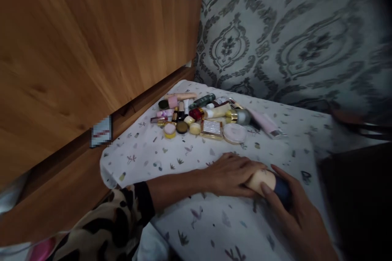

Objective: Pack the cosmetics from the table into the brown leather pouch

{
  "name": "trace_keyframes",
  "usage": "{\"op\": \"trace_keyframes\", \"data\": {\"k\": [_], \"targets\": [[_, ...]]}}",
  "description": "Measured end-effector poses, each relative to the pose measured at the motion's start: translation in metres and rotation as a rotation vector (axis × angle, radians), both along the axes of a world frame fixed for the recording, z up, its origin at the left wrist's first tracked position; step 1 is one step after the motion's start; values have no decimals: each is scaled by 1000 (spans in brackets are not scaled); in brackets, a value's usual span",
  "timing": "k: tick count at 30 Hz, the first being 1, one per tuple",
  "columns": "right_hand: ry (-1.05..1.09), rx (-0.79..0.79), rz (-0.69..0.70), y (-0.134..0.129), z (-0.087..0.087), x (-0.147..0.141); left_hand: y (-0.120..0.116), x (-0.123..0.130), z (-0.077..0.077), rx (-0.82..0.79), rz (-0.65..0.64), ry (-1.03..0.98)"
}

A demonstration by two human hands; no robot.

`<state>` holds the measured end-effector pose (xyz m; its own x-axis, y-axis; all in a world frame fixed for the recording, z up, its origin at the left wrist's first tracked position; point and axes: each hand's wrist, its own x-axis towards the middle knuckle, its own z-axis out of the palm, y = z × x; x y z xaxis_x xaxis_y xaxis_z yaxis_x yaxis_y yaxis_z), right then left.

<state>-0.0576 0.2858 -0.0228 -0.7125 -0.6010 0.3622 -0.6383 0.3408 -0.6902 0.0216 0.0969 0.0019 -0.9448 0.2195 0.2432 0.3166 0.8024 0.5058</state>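
Observation:
Low over the cloth on the right, a small cylindrical container [261, 181], cream at one end and dark blue at the other, is between my two hands. My left hand [229, 175] reaches across from the left, its fingers closed against the cream end. Around the dark blue end curls my right hand [298, 208], with the thumb pressed on the side near the cream part. No label can be read. Farther back lies a group of cosmetics, including a round white compact [234, 133], a square clear-topped case [211, 129] and a pink tube [265, 122].
A patterned white cloth [159, 151] covers the surface. Small jars, a dark green tube [202, 101] and a red bottle [196, 114] sit in the group. Wooden furniture [107, 36] borders the left, papered wall [275, 40] the back, and a dark object [358, 195] the right.

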Motion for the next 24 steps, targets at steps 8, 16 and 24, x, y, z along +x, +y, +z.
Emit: {"op": "trace_keyframes", "data": {"k": [8, 16, 24], "targets": [[-40, 20, -19, 2, -1, 4, 0, 2, -1, 45, -10, 50], [-84, -66, -28, -4, 0, 12, -4, 3, -7, 53, -16, 107], [-61, -79, 40, -4, 16, 19, -9, 8, -1, 132, 16, 63]]}}
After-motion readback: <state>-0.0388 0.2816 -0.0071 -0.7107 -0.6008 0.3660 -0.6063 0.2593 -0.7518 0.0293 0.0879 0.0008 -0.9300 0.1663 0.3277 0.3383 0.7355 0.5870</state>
